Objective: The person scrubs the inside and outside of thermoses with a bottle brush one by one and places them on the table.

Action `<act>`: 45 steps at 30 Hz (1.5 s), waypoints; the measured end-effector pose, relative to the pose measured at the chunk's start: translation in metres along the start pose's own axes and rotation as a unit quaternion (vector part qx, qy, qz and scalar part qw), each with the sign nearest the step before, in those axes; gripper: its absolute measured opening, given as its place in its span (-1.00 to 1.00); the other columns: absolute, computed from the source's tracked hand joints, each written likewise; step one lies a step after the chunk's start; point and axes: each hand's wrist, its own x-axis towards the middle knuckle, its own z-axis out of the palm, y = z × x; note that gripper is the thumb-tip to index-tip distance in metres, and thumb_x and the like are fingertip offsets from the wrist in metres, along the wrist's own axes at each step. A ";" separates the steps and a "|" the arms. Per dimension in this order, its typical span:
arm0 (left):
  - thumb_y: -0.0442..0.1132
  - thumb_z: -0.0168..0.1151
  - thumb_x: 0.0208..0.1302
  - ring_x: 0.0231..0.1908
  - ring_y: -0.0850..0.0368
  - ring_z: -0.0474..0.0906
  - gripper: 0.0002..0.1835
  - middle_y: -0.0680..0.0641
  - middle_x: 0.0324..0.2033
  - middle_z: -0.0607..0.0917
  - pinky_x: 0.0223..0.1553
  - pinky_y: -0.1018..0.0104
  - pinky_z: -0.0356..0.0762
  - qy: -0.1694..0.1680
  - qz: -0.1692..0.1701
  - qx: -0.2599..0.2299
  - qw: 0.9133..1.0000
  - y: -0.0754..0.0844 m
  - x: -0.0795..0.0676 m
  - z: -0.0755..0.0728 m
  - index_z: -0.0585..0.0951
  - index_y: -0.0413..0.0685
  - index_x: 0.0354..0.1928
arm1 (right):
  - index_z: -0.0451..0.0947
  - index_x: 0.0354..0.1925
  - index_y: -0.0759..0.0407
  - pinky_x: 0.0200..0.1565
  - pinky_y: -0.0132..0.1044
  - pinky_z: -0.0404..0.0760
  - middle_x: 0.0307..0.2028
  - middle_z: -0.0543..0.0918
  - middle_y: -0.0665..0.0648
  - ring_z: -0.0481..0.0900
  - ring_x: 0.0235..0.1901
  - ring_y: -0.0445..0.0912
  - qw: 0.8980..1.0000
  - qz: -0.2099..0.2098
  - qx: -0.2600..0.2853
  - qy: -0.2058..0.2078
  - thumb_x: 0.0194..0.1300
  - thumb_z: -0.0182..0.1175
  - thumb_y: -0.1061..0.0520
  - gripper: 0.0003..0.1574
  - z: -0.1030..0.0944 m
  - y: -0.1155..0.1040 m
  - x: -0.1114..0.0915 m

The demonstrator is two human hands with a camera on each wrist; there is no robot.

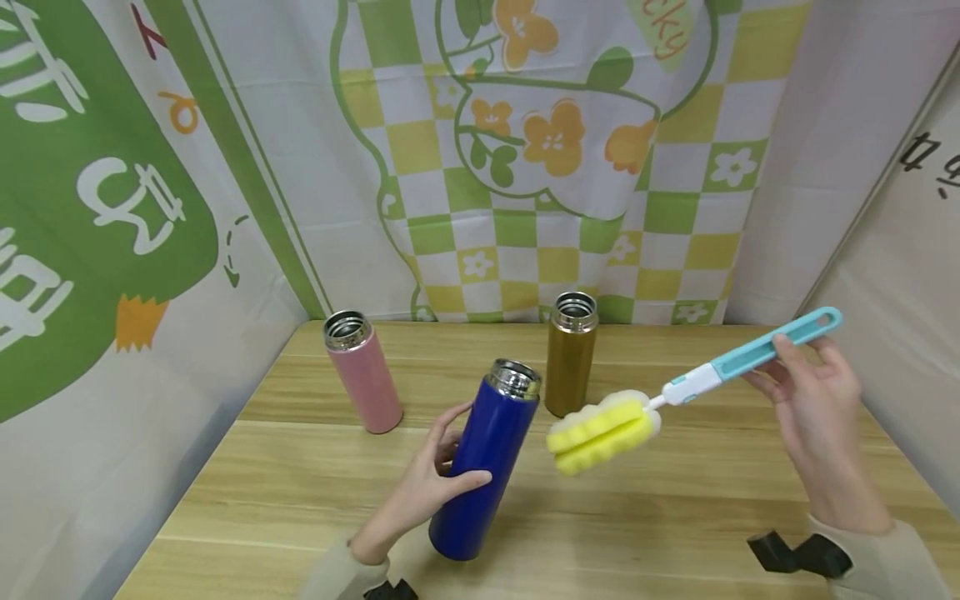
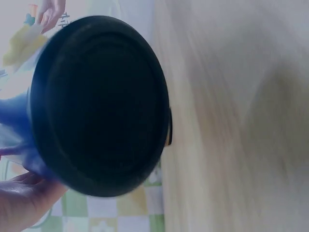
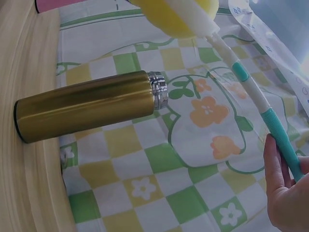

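The left hand (image 1: pixel 429 485) is grasping a blue bottle (image 1: pixel 491 454), tilted and without cap, at the lower centre of the frame. At the right, I see the right hand (image 1: pixel 821 408) pinching the handle of a sponge brush (image 1: pixel 693 383). A gold bottle (image 1: pixel 570 367) stands at the centre, a pink bottle (image 1: pixel 369 383) centre left.

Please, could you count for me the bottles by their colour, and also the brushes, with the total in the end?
Pink bottle: 1
Blue bottle, held in the left hand: 1
Gold bottle: 1
Brush, held in the right hand: 1
Total: 4 (3 bottles, 1 brush)
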 end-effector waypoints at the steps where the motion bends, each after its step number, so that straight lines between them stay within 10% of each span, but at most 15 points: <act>1: -0.32 0.24 0.07 -0.10 -0.06 0.46 -0.21 -0.22 -0.04 0.49 -0.14 0.12 0.42 -0.002 -0.005 -0.011 1.000 -0.001 0.001 0.001 0.05 0.20 0.28 | 0.36 -0.22 0.38 -0.33 -0.16 0.57 -0.44 0.55 0.22 0.61 -0.43 0.01 1.000 0.003 0.000 0.001 0.17 0.02 0.44 -0.84 0.002 0.000 0.002; 14: -0.30 0.06 0.22 -0.04 -0.24 0.42 -0.20 -0.43 0.06 0.33 -0.16 0.03 0.47 -0.057 -0.001 -0.096 0.994 -0.012 0.011 0.016 -0.18 0.24 0.34 | 0.28 -0.16 0.35 -0.33 -0.21 0.58 -0.44 0.55 0.24 0.60 -0.47 0.00 1.000 0.019 -0.009 -0.019 0.14 0.09 0.38 -0.72 0.030 0.005 0.035; 27: -0.26 0.00 0.27 -0.03 -0.16 0.42 -0.26 -0.39 0.07 0.37 -0.12 0.05 0.44 -0.016 -0.019 -0.085 0.996 -0.015 0.012 0.026 -0.15 0.30 0.33 | 0.27 -0.13 0.31 -0.37 -0.24 0.59 -0.51 0.61 0.22 0.60 -0.56 -0.04 0.999 0.019 -0.038 0.000 0.05 0.21 0.32 -0.58 0.052 0.010 0.048; 45: -0.32 -0.03 0.28 -0.03 -0.17 0.43 -0.26 -0.43 -0.01 0.43 -0.11 0.11 0.45 0.029 0.020 -0.104 0.994 -0.013 0.031 0.025 -0.18 0.18 0.35 | 0.22 -0.07 0.27 -0.33 -0.24 0.58 -0.46 0.63 0.16 0.62 -0.48 -0.08 0.982 0.084 -0.127 -0.112 0.17 0.09 0.31 -0.64 0.055 0.028 0.034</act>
